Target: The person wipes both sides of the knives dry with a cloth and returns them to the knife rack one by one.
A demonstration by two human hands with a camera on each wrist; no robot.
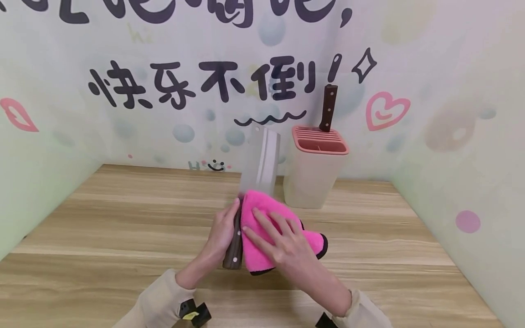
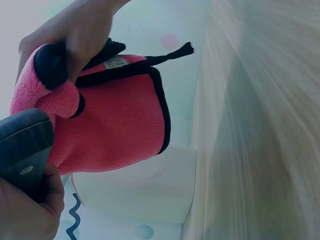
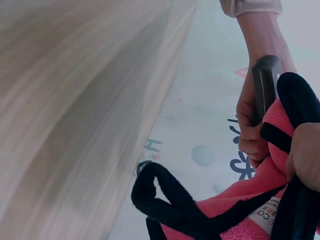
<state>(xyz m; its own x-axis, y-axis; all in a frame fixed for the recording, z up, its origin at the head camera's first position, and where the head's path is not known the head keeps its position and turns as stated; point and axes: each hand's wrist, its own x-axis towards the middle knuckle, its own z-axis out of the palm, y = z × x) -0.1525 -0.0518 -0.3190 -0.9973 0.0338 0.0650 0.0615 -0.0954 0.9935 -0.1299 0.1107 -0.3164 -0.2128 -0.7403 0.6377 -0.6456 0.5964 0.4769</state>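
A cleaver stands up over the table in the head view, its broad metal blade (image 1: pixel 259 159) pointing toward the back wall. My left hand (image 1: pixel 220 232) grips its dark riveted handle (image 1: pixel 234 253), fingers curled round it in the right wrist view. A bright pink cloth (image 1: pixel 256 255) with black edging lies over the lower blade beside the handle. My right hand (image 1: pixel 289 243) holds this cloth, fingers spread over its front and thumb behind it in the left wrist view. The cloth hides the part of the blade nearest the handle. A black loop (image 3: pixel 155 185) hangs from the cloth.
Behind and right of the cleaver stands a cream knife block (image 1: pixel 309 182) with a pink slotted top. One dark-handled knife (image 1: pixel 328 108) sticks up from it. The wood-grain table (image 1: pixel 123 228) meets a printed wall (image 1: pixel 172 136) at the back, with pale walls at both sides.
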